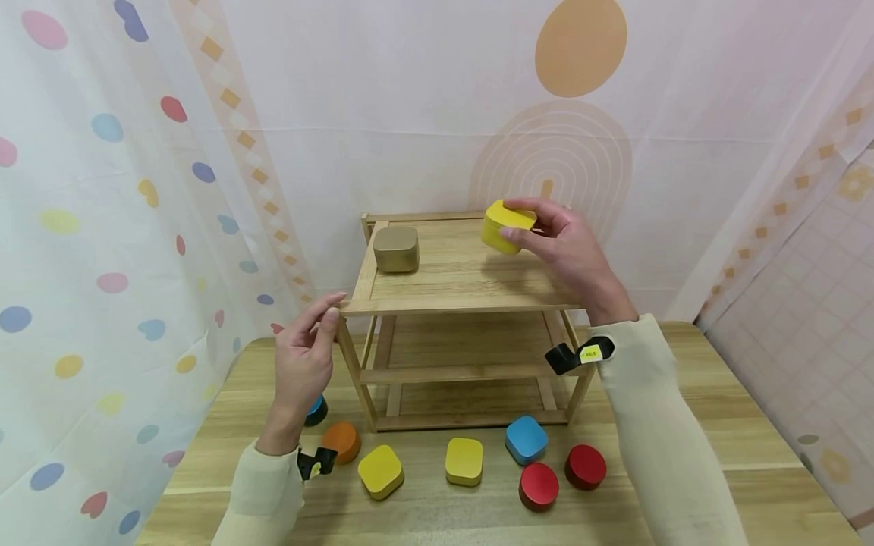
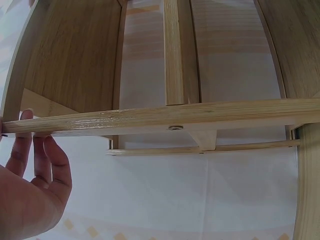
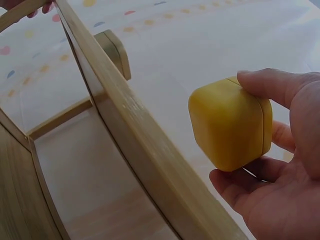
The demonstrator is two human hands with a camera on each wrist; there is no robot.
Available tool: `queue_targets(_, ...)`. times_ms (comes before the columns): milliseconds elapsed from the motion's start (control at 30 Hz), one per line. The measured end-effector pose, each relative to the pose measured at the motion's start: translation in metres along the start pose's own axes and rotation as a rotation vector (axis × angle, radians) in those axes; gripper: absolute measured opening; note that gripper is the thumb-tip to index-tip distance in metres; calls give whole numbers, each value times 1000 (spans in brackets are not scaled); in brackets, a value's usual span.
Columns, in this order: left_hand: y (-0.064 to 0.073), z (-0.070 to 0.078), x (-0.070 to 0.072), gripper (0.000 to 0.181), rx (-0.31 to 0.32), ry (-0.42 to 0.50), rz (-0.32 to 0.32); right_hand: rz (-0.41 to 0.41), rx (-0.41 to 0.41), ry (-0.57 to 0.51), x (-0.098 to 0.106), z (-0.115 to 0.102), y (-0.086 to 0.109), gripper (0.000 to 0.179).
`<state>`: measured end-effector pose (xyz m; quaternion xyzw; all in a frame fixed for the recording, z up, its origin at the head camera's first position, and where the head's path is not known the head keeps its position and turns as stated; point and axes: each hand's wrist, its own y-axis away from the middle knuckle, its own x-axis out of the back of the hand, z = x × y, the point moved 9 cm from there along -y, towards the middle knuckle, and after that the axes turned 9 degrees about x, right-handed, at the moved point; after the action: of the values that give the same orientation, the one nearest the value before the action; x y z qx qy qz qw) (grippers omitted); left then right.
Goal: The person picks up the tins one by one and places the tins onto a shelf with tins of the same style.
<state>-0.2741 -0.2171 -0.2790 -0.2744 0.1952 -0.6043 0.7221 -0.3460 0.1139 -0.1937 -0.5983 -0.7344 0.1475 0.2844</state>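
Note:
My right hand [image 1: 570, 246] pinches a yellow rounded-square tin [image 3: 227, 125] between thumb and fingers. In the head view this tin overlaps the top board of a wooden shelf rack [image 1: 451, 284], towards its right side. A gold rounded-square tin [image 1: 397, 250] sits on the top board's left part. At the rack's top left front corner is my left hand [image 1: 306, 360], its loosely bent fingers right at the edge. The left wrist view shows those fingers [image 2: 60, 167] against the rack's side rail [image 2: 150, 120], which partly hides them.
In front of the rack lie two yellow tins [image 1: 381, 472], a blue tin [image 1: 526, 440] and two round red tins [image 1: 539, 486]. A round orange tin [image 1: 341, 443] and a partly hidden blue-topped one [image 1: 316, 412] stand by my left wrist. A patterned curtain [image 1: 437, 106] hangs behind.

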Motion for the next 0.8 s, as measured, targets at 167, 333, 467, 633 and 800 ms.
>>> queue_targets(167, 0, 1, 0, 25, 2, 0, 0, -39, -18, 13, -13, 1, -6, 39)
queue_targets(333, 0, 0, 0, 25, 1, -6, -1, -63, -63, 12, -23, 6, -11, 39)
queue_targets(467, 0, 0, 0, 25, -2, 6, -4, -65, -84, 14, -29, 9, -14, 39)
queue_targets(633, -1, -2, 1, 25, -2, 0, -1, -74, -89, 19, -37, 11, -17, 38)
queue_targets(800, -1, -2, 1, 25, 0, -5, 0, -96, -84, 24, -46, 13, -20, 37)
